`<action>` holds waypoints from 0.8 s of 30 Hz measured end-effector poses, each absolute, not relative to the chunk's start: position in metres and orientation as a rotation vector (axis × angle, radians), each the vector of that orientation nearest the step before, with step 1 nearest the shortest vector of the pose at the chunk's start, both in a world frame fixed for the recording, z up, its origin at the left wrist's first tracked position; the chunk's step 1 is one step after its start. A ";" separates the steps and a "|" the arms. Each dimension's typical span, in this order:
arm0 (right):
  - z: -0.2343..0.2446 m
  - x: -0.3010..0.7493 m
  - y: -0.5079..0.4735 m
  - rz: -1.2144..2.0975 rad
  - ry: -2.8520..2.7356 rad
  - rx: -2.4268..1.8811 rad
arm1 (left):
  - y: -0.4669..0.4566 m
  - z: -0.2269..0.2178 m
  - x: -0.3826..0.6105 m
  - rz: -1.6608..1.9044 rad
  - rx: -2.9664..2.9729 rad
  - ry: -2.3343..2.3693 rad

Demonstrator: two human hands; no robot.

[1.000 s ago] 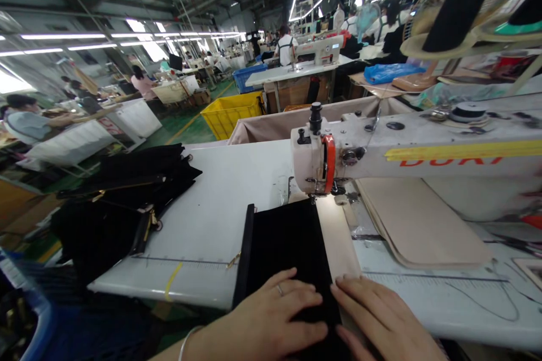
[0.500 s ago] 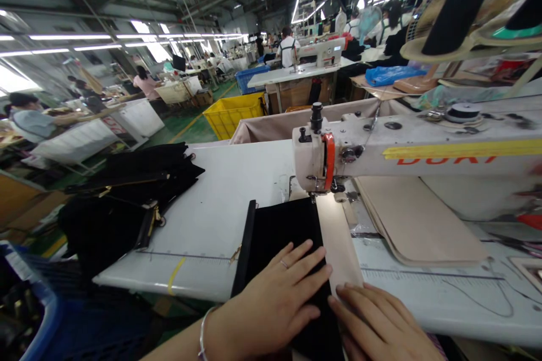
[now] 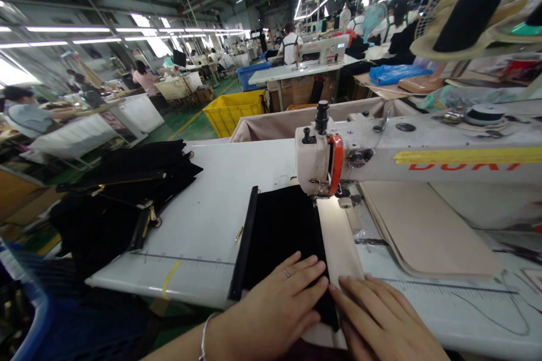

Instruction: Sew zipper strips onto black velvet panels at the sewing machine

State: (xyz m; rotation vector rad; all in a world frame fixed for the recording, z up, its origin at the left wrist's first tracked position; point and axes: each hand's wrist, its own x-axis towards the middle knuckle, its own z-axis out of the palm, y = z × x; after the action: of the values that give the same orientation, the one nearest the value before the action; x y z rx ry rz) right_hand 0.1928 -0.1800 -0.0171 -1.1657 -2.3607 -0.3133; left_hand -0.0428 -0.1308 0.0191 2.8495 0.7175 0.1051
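**A:** Where are the hands?

**B:** Both are at the front edge of the tabletop [image 3: 212,203]. The left hand [image 3: 279,307] lies flat, fingers a little spread, on the near end of the black fabric panel [image 3: 282,225]. The right hand [image 3: 381,321] lies flat just beside it, fingers close together, on the beige strip [image 3: 336,237]. The two forefingers almost touch, and neither hand pinches anything.

**A:** And the panel itself?

**B:** It runs from under the palms straight back to the sewing machine head [image 3: 315,161], with its far end beneath the head (the needle is too small to make out). Its right edge lies along the beige strip. A dark band [image 3: 244,242] with a small brass piece runs down its left edge.

**A:** What else is on the table?

**B:** A pile of black pieces [image 3: 127,192] sits at the left edge. A stack of beige sheets [image 3: 423,225] lies under the machine's arm, well apart from the hands.

**A:** How would you handle this well?

**B:** I'd say the line where black meets beige is the thing to watch. Press evenly with both palms so the layers lie without a ripple. Let that edge run straight up to the head, and guide the cloth rather than drag it. Fingertips should stop well short of the head.
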 end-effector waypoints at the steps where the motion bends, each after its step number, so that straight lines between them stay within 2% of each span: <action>1: -0.017 0.193 -0.178 -0.315 -2.356 -1.170 | -0.131 0.018 -0.043 0.116 2.845 0.720; 15: -0.020 0.194 -0.168 -0.268 -2.372 -1.198 | -0.105 -0.002 -0.043 0.457 2.843 0.564; 24: -0.030 0.194 -0.153 -0.157 -2.409 -1.286 | -0.079 -0.006 -0.035 0.385 2.934 0.634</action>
State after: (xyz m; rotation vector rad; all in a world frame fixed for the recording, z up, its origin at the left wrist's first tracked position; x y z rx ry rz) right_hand 0.1943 -0.1533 -0.0305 -1.2859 -2.4092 -0.1574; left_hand -0.0352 -0.0794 -0.0062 2.9340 0.6339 0.3851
